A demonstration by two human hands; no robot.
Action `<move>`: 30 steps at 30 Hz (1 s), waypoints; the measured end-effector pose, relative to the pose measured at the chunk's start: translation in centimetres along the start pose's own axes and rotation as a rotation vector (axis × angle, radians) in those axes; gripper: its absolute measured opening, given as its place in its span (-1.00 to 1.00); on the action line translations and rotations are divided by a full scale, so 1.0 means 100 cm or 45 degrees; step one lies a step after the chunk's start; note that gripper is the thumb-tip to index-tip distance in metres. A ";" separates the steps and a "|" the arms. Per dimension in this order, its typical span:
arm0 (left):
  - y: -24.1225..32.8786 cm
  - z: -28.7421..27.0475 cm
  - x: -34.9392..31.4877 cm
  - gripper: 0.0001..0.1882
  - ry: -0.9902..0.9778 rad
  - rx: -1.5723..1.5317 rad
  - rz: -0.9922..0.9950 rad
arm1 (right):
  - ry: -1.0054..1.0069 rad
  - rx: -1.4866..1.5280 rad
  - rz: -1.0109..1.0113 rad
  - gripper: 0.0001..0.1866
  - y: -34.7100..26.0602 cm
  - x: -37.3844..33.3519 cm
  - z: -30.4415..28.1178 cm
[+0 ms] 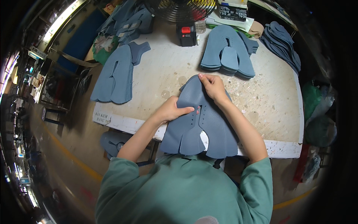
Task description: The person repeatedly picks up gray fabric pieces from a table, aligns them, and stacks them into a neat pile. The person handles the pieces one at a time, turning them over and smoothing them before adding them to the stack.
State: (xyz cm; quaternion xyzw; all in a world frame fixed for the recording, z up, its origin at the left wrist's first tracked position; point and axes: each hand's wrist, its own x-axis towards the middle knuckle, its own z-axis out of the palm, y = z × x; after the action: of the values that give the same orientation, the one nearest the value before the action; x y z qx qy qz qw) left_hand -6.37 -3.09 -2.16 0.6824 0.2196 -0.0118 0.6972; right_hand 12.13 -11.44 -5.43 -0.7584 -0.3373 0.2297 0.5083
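Observation:
A blue-grey shoe upper piece (218,125), with a slot, lace holes and a tongue flap, lies over the near table edge in front of me. My left hand (173,110) grips its left side, the thumb on top beside the lace holes and the other fingers hidden underneath. At the rounded far end, my right hand (213,86) pinches the rim between thumb and fingers. Beyond, a stack of like upper pieces (212,43) rests on the table. Another stack of upper pieces (115,80) lies at the left table edge.
The worn white table (164,56) carries a black fan (184,9) with a battery base (186,34) at the back. Blue-grey parts (281,44) are piled at the far right, more parts (128,20) at the far left. A stool (112,143) with pieces stands below the left edge.

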 end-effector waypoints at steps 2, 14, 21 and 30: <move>-0.005 0.001 -0.014 -0.66 0.034 0.109 -0.086 | 0.006 -0.045 -0.003 -0.61 -0.001 0.000 0.000; -0.025 0.016 -0.095 -0.74 -0.124 -0.154 -0.135 | -0.010 -0.049 0.013 -0.59 -0.003 0.001 0.000; -0.046 0.020 -0.124 -0.73 -0.151 -0.260 -0.136 | 0.002 0.033 -0.005 -0.59 0.000 0.001 0.003; -0.063 -0.003 -0.145 -0.75 -0.322 -0.264 -0.338 | -0.260 0.004 -0.037 -0.67 -0.014 -0.001 -0.013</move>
State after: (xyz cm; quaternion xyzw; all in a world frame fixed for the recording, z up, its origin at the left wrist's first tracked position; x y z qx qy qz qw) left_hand -21.52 -7.32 -3.49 0.5652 0.2184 -0.1662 0.7779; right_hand 12.56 -11.99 -3.59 -0.7253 -0.3981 0.2990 0.4755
